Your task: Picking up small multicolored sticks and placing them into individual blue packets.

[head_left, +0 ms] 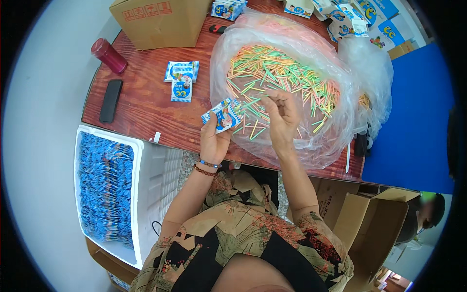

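A small blue-and-white packet (224, 117) is gripped in my left hand (213, 143), its mouth turned right. My right hand (283, 114) pinches a thin green stick (252, 103) whose far end lies at the packet's mouth; whether its tip is inside I cannot tell. Both hands are above the near left part of a large clear plastic bag (311, 155), spread wide on the table. Inside the bag lies a heap of thin pastel sticks (272, 63) in green, yellow, orange and pink, with looser ones nearest my hands. Left of the bag, several similar packets (182, 87) lie overlapping.
On the reddish wooden table (146, 109) are a dark phone (111, 100), a red-filled jar (109, 56) and a cardboard box (160, 22). A white foam box (141, 194) of blue packets stands lower left. Right are a blue panel (413, 121), an open carton (374, 228) and another person (423, 219).
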`<state>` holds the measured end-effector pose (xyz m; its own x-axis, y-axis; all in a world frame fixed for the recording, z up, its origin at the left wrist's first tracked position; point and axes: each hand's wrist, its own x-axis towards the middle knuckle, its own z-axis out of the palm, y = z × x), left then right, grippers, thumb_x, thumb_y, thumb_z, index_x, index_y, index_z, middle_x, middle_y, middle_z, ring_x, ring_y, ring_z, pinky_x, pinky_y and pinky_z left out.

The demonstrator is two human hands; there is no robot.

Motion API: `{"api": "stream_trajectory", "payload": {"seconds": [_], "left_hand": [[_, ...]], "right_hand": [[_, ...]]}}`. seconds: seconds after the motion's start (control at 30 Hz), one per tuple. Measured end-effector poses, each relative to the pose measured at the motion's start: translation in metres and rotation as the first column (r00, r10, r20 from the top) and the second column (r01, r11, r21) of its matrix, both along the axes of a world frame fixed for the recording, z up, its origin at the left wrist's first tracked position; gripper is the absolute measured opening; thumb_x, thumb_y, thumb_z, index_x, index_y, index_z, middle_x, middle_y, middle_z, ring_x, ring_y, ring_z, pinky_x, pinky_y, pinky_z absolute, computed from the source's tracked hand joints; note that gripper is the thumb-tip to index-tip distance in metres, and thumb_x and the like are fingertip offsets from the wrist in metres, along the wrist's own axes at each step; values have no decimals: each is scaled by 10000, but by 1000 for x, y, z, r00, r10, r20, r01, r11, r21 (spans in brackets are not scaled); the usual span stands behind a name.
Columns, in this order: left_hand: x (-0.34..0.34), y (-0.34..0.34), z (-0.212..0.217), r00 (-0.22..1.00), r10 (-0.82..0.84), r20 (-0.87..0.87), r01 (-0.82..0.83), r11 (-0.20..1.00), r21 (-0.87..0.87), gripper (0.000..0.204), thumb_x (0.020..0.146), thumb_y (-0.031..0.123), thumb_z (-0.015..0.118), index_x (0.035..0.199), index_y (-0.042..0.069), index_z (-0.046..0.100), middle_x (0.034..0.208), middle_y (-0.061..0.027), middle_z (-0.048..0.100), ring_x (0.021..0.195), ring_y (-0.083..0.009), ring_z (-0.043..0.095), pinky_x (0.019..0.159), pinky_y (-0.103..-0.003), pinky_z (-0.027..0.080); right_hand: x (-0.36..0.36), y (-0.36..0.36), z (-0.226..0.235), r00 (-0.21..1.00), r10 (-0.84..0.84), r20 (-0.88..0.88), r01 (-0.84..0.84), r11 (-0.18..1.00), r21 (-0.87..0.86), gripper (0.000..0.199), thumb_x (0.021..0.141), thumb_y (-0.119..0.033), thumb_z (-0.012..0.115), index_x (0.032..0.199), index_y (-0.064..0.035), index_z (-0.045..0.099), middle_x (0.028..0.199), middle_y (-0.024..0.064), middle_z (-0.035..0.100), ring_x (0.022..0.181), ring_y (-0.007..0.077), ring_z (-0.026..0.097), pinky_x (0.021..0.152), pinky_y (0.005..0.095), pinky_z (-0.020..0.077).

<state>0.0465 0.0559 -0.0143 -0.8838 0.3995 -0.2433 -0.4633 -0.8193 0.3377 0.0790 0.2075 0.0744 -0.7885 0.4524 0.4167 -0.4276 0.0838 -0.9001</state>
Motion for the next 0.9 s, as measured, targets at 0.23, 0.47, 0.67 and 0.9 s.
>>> {"api": "stream_trajectory", "payload": {"seconds": [0.23, 0.47, 0.67, 0.9], "left_hand": [[-1, -11, -7, 999, 6, -35, -5, 1000, 25, 313, 972, 272, 538, 1158, 22, 558, 1169, -90, 631, 1084, -221, 607, 927, -413, 510], [-11, -19, 1, 998, 56, -4, -55, 994, 97, 319, 974, 296, 535, 1156, 36, 570, 1157, -76, 633, 1035, -195, 613, 891, -369, 506], [-15, -30, 2, 990, 109, -88, -100, 990, 102, 373, 980, 324, 516, 1202, 27, 555, 1171, -72, 626, 1068, -191, 589, 941, -380, 470], [-34, -89, -2, 837, 474, -272, -530, 827, -188, 335, 999, 252, 498, 1249, 32, 535, 1219, -96, 588, 1107, -182, 553, 941, -343, 430]], "right_hand": [[-11, -13, -3, 993, 62, 99, -101, 881, 463, 118, 850, 13, 641, 956, -23, 677, 949, 48, 654, 831, 101, 597, 735, 235, 476], [-8, -31, 5, 967, 80, 244, -188, 869, 458, 135, 856, -69, 648, 979, -27, 683, 1018, 72, 631, 800, 143, 583, 685, 281, 472], [-20, -61, -20, 924, 40, 380, -221, 868, 445, 169, 833, -62, 674, 991, -4, 685, 852, 66, 661, 721, 123, 578, 619, 267, 453], [-42, -81, -33, 975, 112, 191, -206, 773, 599, 97, 848, -34, 636, 910, -32, 711, 834, 97, 684, 716, 181, 632, 633, 278, 478]]}}
